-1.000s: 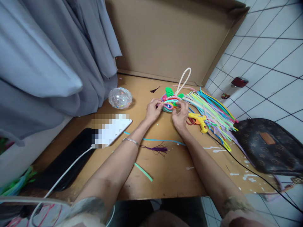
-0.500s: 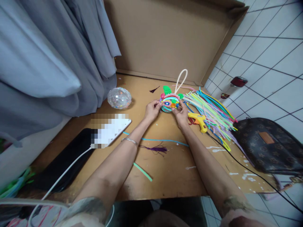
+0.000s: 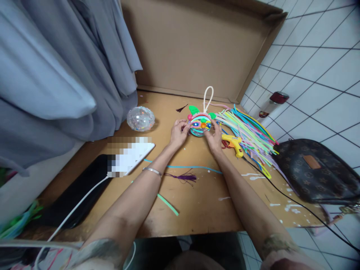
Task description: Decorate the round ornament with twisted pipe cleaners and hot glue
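A round, colourful ball ornament with a face is held between my two hands over the table. It has two eyes, an orange nose, green leaf-shaped ears and a white loop rising from its top. My left hand grips its left side with closed fingers. On the right side, my right hand pinches it, the thumb at the lower front. A yellow glue gun lies just right of my right hand, beside a heap of coloured fuzzy stems. A purple tassel rests between my forearms.
A clear ball with coloured specks sits left of my hands. A white device, partly pixelated, lies by a black case. Nearby are a blue strip, a green strip, a brown bag and a cardboard panel behind.
The ornament has turned a little to face me more squarely, its loop now more upright. Both hands keep hold of it. The whole view has shifted slightly.
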`<action>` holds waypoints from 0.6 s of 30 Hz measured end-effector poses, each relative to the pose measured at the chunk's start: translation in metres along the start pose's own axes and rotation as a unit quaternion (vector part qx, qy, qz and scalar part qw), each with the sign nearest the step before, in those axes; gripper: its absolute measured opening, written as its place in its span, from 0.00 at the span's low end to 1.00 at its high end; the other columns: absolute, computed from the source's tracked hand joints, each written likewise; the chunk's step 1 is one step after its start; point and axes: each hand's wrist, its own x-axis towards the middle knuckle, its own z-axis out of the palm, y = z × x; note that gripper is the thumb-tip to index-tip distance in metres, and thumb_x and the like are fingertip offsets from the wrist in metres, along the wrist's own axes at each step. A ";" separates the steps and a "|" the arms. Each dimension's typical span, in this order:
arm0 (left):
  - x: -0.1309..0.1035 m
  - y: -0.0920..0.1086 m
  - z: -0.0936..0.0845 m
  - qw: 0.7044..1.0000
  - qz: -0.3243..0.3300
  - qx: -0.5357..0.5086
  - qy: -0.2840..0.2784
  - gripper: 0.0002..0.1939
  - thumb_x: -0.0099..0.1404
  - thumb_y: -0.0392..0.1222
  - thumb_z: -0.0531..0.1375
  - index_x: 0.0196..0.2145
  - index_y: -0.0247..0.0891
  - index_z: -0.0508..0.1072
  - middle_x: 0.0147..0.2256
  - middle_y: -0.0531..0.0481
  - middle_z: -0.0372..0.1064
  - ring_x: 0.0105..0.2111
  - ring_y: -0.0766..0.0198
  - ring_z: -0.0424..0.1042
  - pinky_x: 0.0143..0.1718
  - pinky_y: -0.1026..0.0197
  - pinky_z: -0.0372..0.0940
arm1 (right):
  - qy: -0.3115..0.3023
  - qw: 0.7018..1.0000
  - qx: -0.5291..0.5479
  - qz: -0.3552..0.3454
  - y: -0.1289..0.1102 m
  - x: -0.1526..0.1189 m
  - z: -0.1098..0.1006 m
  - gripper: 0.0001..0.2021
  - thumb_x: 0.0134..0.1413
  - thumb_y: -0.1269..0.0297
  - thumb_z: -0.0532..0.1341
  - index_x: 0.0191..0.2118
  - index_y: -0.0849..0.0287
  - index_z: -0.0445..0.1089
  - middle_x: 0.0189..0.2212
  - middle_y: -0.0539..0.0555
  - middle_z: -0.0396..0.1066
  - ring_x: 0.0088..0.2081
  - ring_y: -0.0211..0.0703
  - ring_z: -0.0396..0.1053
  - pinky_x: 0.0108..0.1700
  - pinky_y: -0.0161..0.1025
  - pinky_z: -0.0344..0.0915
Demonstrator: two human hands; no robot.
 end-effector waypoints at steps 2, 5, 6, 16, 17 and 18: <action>0.000 0.001 -0.001 1.000 0.003 0.001 -0.005 0.18 0.69 0.52 0.59 0.26 0.39 0.72 0.44 0.40 0.73 0.54 0.51 0.70 0.58 0.47 0.65 | -0.001 1.000 0.002 0.004 0.002 0.001 -0.001 0.27 0.50 0.55 0.64 0.58 0.51 0.70 0.56 0.59 0.68 0.57 0.55 0.68 0.62 0.58 0.64; 0.001 0.003 -0.002 1.000 0.009 -0.008 -0.006 0.19 0.70 0.54 0.58 0.26 0.40 0.72 0.44 0.40 0.73 0.55 0.51 0.69 0.58 0.49 0.65 | 0.001 1.000 0.012 0.003 0.004 0.001 -0.001 0.27 0.50 0.55 0.64 0.58 0.51 0.69 0.56 0.58 0.67 0.58 0.55 0.67 0.62 0.58 0.64; 0.001 0.004 -0.002 1.000 0.009 -0.012 -0.004 0.19 0.69 0.54 0.59 0.26 0.40 0.72 0.45 0.40 0.73 0.56 0.51 0.69 0.57 0.49 0.65 | 0.001 1.000 0.015 0.002 0.004 0.001 -0.001 0.27 0.50 0.55 0.64 0.58 0.51 0.69 0.56 0.58 0.68 0.58 0.55 0.67 0.62 0.58 0.64; 0.001 0.011 -0.004 0.998 -0.012 -0.053 -0.012 0.16 0.67 0.53 0.61 0.28 0.39 0.74 0.50 0.39 0.75 0.54 0.51 0.73 0.56 0.51 0.66 | -0.002 0.999 0.047 0.010 -0.006 0.001 -0.002 0.26 0.49 0.55 0.64 0.56 0.50 0.69 0.55 0.57 0.69 0.57 0.54 0.67 0.64 0.59 0.62; 0.001 0.011 -0.004 0.999 -0.012 -0.051 -0.011 0.16 0.67 0.52 0.61 0.28 0.39 0.74 0.49 0.38 0.75 0.55 0.51 0.72 0.57 0.50 0.66 | -0.001 0.999 0.048 0.010 -0.007 0.001 -0.003 0.26 0.49 0.56 0.64 0.56 0.51 0.69 0.55 0.57 0.69 0.57 0.54 0.67 0.64 0.59 0.62; 0.001 0.011 -0.004 0.999 -0.012 -0.051 -0.010 0.16 0.67 0.51 0.61 0.28 0.39 0.74 0.49 0.38 0.76 0.55 0.51 0.72 0.58 0.50 0.65 | -0.001 0.999 0.048 0.009 -0.008 0.001 -0.003 0.26 0.48 0.56 0.65 0.56 0.51 0.69 0.55 0.57 0.69 0.56 0.54 0.67 0.64 0.58 0.62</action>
